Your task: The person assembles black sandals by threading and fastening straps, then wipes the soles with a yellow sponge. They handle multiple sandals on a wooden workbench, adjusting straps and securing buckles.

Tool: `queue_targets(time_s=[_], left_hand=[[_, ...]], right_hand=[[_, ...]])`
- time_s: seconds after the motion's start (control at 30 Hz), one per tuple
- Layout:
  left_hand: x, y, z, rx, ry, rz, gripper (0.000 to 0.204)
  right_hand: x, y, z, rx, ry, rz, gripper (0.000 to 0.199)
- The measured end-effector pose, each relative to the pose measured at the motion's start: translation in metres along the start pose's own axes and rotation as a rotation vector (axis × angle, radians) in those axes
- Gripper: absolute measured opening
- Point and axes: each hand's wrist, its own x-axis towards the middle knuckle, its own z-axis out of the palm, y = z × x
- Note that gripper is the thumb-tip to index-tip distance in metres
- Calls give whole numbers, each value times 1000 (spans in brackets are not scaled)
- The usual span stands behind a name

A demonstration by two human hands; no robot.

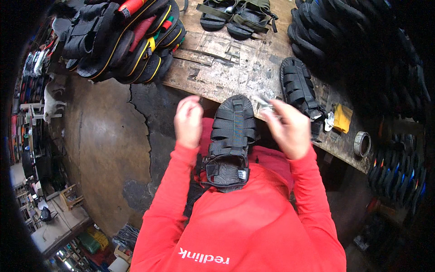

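Note:
A black strappy sandal (233, 129) lies in my lap, toe toward the bench, with a small white label inside its heel. To the left of the toe my left hand (188, 121) is raised, its fingers closed in a pinch; whatever they hold, if anything, does not show. My right hand (291, 129) is to the right of the toe, closed around a small silvery tool (261, 100) that motion blurs. Neither hand touches the sandal. Beyond my right hand a matching black sandal (299, 86) rests on the bench.
The worn wooden bench (213, 72) stands ahead. Stacked sandals (131, 45) fill its left, dark soles (326, 27) its far right, and an olive-strapped pair (240, 18) its back. A yellow piece (343, 119) and a tape roll (362, 144) sit near the right edge. A white cat (53, 102) is at left.

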Motion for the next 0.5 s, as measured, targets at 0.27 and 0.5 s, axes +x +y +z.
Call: queue_targets(time_s=[0.27, 0.5], left_hand=[[-124, 16, -39, -271, -486, -331, 61], [-61, 34, 6, -311, -300, -133, 49]], right_hand=[[-95, 76, -85, 506, 369, 617, 25], [-79, 112, -78, 274, 285, 639, 42]])
